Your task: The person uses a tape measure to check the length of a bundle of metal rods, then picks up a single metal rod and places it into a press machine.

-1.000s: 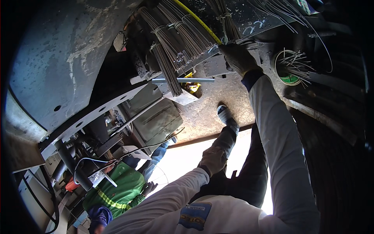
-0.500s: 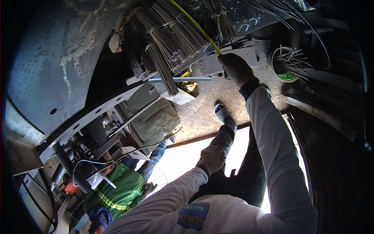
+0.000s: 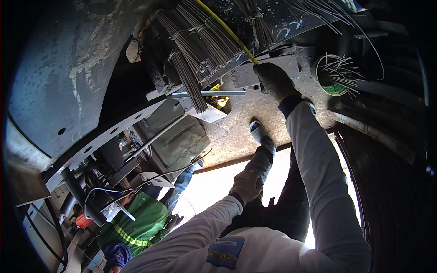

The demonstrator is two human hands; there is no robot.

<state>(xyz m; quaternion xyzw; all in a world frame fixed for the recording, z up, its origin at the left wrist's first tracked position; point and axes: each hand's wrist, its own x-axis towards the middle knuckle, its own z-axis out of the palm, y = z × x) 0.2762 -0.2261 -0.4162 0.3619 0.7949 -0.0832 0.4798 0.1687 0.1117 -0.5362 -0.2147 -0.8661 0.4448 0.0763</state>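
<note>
My right hand [image 3: 276,83], in a dark work glove, is closed at the near end of a yellow tape measure [image 3: 229,31]. The tape's blade runs out straight, up and to the left, over bundles of thin metal rods [image 3: 214,41] tied with wire. The tape's case is hidden in the glove. Lower down, my left hand [image 3: 246,186], also gloved, rests against my bent leg with its fingers curled in. Whether anything is inside it is hidden. A grey metal bar [image 3: 209,93] lies across the rod ends, left of my right hand.
At right stands a round bucket [image 3: 333,89] of loose rods. Another rod bundle [image 3: 256,22] and loose wires [image 3: 318,13] lie on the dark table [image 3: 291,29]. A large grey metal sheet [image 3: 59,77] fills the left. Below it, a person in a green vest [image 3: 141,218] works beside cables.
My right hand has shifted very slightly left with the tape's end. My left hand stays in place.
</note>
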